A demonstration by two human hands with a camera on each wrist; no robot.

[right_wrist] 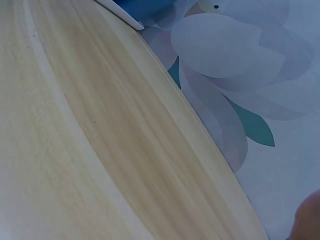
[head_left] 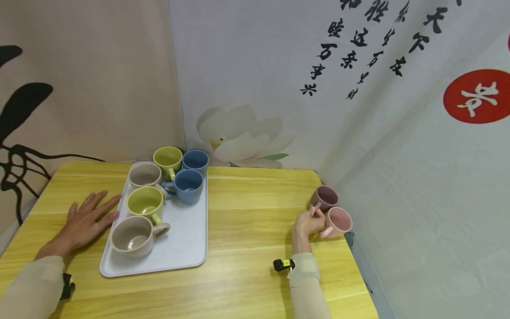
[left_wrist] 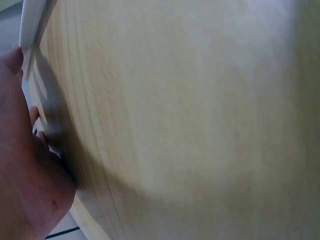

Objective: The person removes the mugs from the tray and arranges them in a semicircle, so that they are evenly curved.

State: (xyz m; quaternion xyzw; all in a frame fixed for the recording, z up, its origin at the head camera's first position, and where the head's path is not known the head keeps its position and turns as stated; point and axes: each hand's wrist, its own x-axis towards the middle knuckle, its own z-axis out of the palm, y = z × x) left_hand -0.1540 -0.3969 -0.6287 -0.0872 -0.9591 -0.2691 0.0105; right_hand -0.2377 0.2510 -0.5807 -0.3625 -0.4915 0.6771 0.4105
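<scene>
My right hand (head_left: pixel 309 223) is at the table's right side, pinching the handle of a dusky purple mug (head_left: pixel 326 198). Just in front of that mug stands a pink mug (head_left: pixel 339 220), close beside the same hand. On the left, my left hand (head_left: pixel 85 221) lies spread on the table, its fingertips by the left edge of a white tray (head_left: pixel 185 243). The left wrist view shows this hand (left_wrist: pixel 25 165) touching the tray's edge (left_wrist: pixel 31 22). Only a bit of my right hand (right_wrist: pixel 309 220) enters the right wrist view; the purple mug is outside it.
On the tray stand two blue mugs (head_left: pixel 189 186), two yellow-green mugs (head_left: pixel 145 201) and two beige mugs (head_left: pixel 133 236). The wooden table (head_left: pixel 255 212) meets a printed cloth backdrop (head_left: pixel 247 66) at the back and right.
</scene>
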